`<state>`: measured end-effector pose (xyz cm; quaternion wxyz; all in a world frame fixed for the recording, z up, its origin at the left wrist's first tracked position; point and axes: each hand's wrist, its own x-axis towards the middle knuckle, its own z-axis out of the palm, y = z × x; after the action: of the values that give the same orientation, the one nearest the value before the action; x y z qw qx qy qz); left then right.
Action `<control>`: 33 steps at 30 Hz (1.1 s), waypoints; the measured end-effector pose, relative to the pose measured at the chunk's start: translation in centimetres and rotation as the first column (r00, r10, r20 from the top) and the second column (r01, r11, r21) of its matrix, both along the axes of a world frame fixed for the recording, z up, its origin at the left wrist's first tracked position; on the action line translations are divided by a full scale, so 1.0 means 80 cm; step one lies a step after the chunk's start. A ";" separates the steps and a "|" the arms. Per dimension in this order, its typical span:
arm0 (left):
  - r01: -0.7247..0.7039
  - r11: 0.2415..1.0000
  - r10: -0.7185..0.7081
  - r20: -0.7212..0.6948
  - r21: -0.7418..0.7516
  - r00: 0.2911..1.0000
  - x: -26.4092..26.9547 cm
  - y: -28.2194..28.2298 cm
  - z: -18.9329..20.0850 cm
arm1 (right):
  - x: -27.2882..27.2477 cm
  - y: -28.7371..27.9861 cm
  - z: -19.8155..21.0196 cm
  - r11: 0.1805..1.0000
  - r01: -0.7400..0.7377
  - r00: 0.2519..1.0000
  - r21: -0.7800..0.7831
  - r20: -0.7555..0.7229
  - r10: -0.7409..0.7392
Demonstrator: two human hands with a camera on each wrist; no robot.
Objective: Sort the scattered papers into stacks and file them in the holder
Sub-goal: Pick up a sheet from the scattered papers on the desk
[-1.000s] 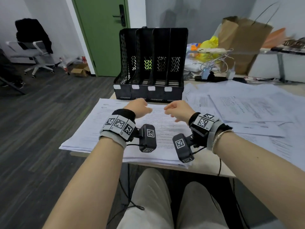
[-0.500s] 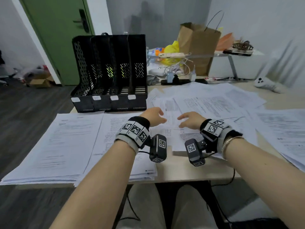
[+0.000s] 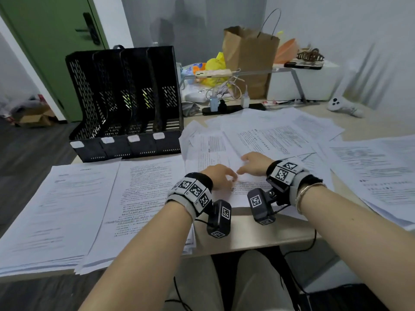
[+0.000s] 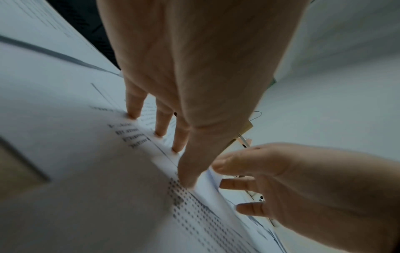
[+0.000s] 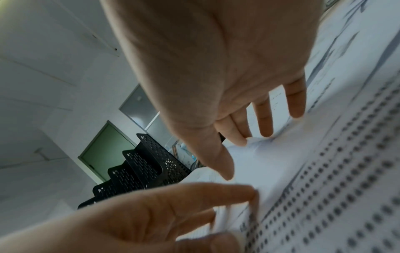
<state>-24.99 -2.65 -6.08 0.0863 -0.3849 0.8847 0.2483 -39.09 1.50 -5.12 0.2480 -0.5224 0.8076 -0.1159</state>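
Note:
A black file holder (image 3: 125, 104) with several slots stands at the back left of the desk. Two tidy paper stacks (image 3: 56, 209) (image 3: 143, 198) lie in front of it. Scattered papers (image 3: 280, 135) cover the middle and right. My left hand (image 3: 221, 176) presses straight fingertips (image 4: 160, 131) and thumb onto a printed sheet (image 3: 244, 189) at the desk's front. My right hand (image 3: 253, 163) is just right of it, fingers (image 5: 266, 130) spread on the same pile. Its thumb (image 5: 225, 171) and index finger touch a raised fold of paper (image 5: 244, 154).
Behind the papers are a brown paper bag (image 3: 249, 61), a yellow bag, a phone (image 3: 213, 74) on a metal shelf, cables and chargers. A white controller (image 3: 343, 107) lies far right. A green door (image 3: 51, 52) is at the left. Bare desk edge (image 3: 242, 239) shows below my wrists.
My view swung right. Both hands moved from over the left stacks to the scattered papers and came down onto a sheet, which now buckles under the right fingers.

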 end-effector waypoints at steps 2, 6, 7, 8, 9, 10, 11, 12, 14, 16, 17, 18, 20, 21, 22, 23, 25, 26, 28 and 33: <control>-0.005 1.000 0.005 -0.002 -0.001 1.000 -0.003 -0.003 -0.002 | -0.012 0.009 0.009 0.995 0.034 0.999 -0.097 0.024 -0.032; -0.058 0.998 0.058 -0.006 -0.019 0.998 -0.012 -0.007 0.003 | -0.041 0.036 0.026 0.932 0.203 0.969 -0.300 0.196 -0.148; -0.105 0.994 0.104 -0.037 -0.025 0.994 -0.015 -0.007 0.006 | -0.049 0.045 0.030 0.913 0.247 0.957 -0.325 0.228 -0.178; -0.157 0.987 0.154 -0.081 -0.025 0.985 -0.018 -0.008 0.010 | -0.057 0.054 0.033 0.893 0.282 0.946 -0.350 0.253 -0.200; -0.201 0.979 0.197 -0.127 -0.022 0.972 -0.021 -0.007 0.016 | -0.064 0.064 0.035 0.876 0.315 0.936 -0.366 0.271 -0.223; -0.242 0.970 0.236 -0.178 -0.012 0.955 -0.025 -0.008 0.022 | -0.072 0.074 0.037 0.857 0.345 0.926 -0.382 0.285 -0.246; -0.281 0.960 0.275 -0.234 0.008 0.933 -0.029 -0.008 0.027 | -0.079 0.084 0.037 0.841 0.378 0.913 -0.387 0.304 -0.271; -0.315 0.948 0.313 -0.288 0.042 0.905 -0.033 -0.010 0.032 | -0.087 0.092 0.035 0.826 0.409 0.898 -0.387 0.333 -0.289; -0.364 0.914 0.406 -0.382 0.179 0.830 -0.041 -0.010 0.040 | -0.101 0.110 0.030 0.793 0.482 0.848 -0.371 0.427 -0.315; -0.379 0.870 0.484 -0.400 0.316 0.778 -0.049 -0.006 0.045 | -0.111 0.128 0.026 0.761 0.549 0.784 -0.345 0.529 -0.326; -0.378 0.855 0.502 -0.386 0.355 0.774 -0.052 -0.003 0.046 | -0.114 0.136 0.025 0.749 0.572 0.761 -0.335 0.559 -0.331; -0.375 0.847 0.508 -0.367 0.378 0.779 -0.056 0.001 0.047 | -0.118 0.143 0.024 0.741 0.586 0.745 -0.327 0.577 -0.335; -0.381 0.838 0.518 -0.351 0.391 0.780 -0.063 0.006 0.044 | -0.123 0.152 0.021 0.735 0.608 0.720 -0.302 0.599 -0.350; -0.384 0.834 0.527 -0.363 0.396 0.769 -0.066 0.008 0.041 | -0.124 0.156 0.021 0.731 0.618 0.709 -0.290 0.607 -0.358; -0.387 0.825 0.539 -0.367 0.413 0.758 -0.069 0.011 0.040 | -0.126 0.159 0.019 0.729 0.624 0.702 -0.282 0.612 -0.364; -0.382 0.819 0.545 -0.368 0.429 0.753 -0.072 0.014 0.038 | -0.127 0.162 0.018 0.732 0.625 0.700 -0.271 0.609 -0.372; -0.353 0.817 0.531 -0.357 0.455 0.769 -0.076 0.020 0.033 | -0.128 0.169 0.016 0.750 0.617 0.699 -0.238 0.604 -0.384; -0.346 0.822 0.521 -0.350 0.453 0.778 -0.079 0.022 0.031 | -0.128 0.173 0.015 0.761 0.613 0.696 -0.214 0.603 -0.390; -0.342 0.864 0.462 -0.315 0.369 0.829 -0.084 0.031 0.028 | -0.128 0.178 0.014 0.781 0.603 0.690 -0.163 0.598 -0.408; -0.256 0.939 0.303 -0.199 0.231 0.932 -0.096 0.042 0.019 | -0.126 0.186 0.013 0.835 0.543 0.727 -0.089 0.548 -0.414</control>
<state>-32.71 0.74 -4.53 -0.0153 -0.4650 0.7951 0.3891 -49.15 16.38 -4.10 0.3466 -0.2715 0.8001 -0.4074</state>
